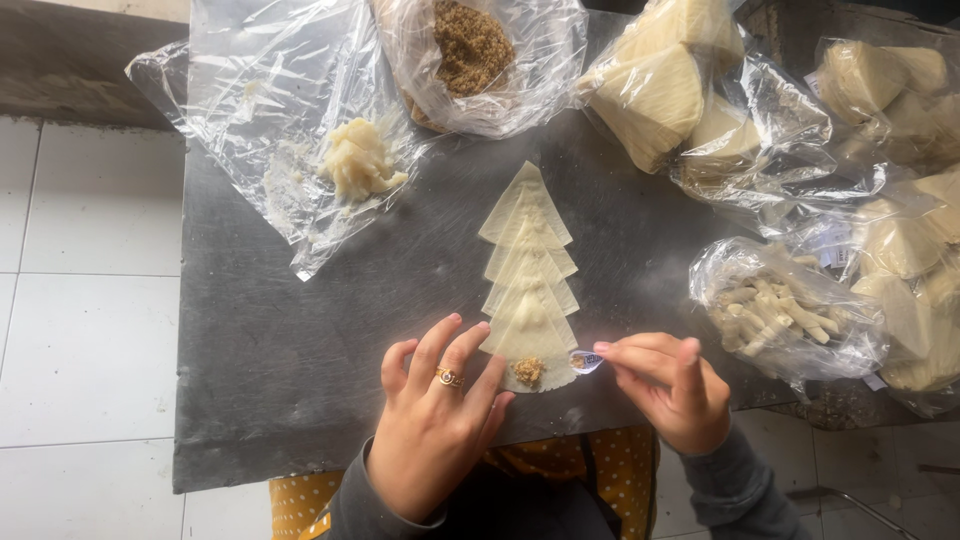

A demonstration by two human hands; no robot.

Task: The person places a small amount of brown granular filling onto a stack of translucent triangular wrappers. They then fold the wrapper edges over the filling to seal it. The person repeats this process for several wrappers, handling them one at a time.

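Left hand (435, 420) flat, fingers spread to pin the nearest triangular wrapper (530, 345) (bottom of an overlapping row), right hand (665, 385) pinching a small spoon (585, 361) beside the filling dab (528, 371).

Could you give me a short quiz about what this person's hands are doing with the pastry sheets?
1. True or false: the left hand rests on the nearest wrapper.
2. What does the right hand hold: A small spoon, B knife, C brush?
3. What lies on the nearest wrapper?

Key:
1. True.
2. A.
3. A small heap of brown filling.
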